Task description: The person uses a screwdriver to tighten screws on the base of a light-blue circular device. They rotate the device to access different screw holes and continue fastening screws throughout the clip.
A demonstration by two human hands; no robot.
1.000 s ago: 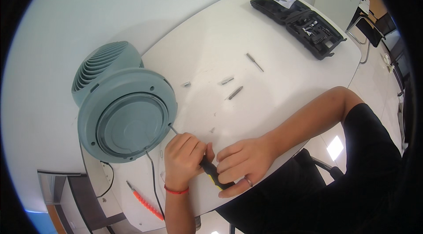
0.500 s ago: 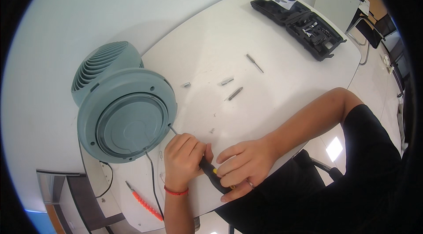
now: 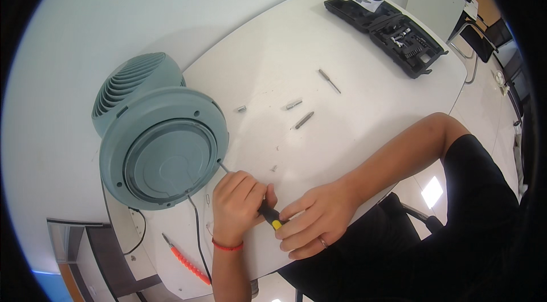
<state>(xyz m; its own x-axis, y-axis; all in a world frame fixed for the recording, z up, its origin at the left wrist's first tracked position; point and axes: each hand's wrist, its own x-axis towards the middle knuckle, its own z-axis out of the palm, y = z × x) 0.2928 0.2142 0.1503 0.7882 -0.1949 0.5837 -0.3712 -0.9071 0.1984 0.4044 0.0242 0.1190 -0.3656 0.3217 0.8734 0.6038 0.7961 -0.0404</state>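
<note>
Grey-green plastic fan (image 3: 162, 148) sits on the bench (image 3: 353, 125) – light, hollow, prob. tippy. Left hand (image 3: 238, 206) fisted on the screwdriver (image 3: 268, 215), right hand (image 3: 310, 223) pinching its handle end; steady fan by rim.

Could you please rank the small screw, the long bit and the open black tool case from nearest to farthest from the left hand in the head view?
From the left hand:
1. small screw, just beyond the knuckles.
2. long bit, mid-table.
3. open black tool case, far right corner.
</note>
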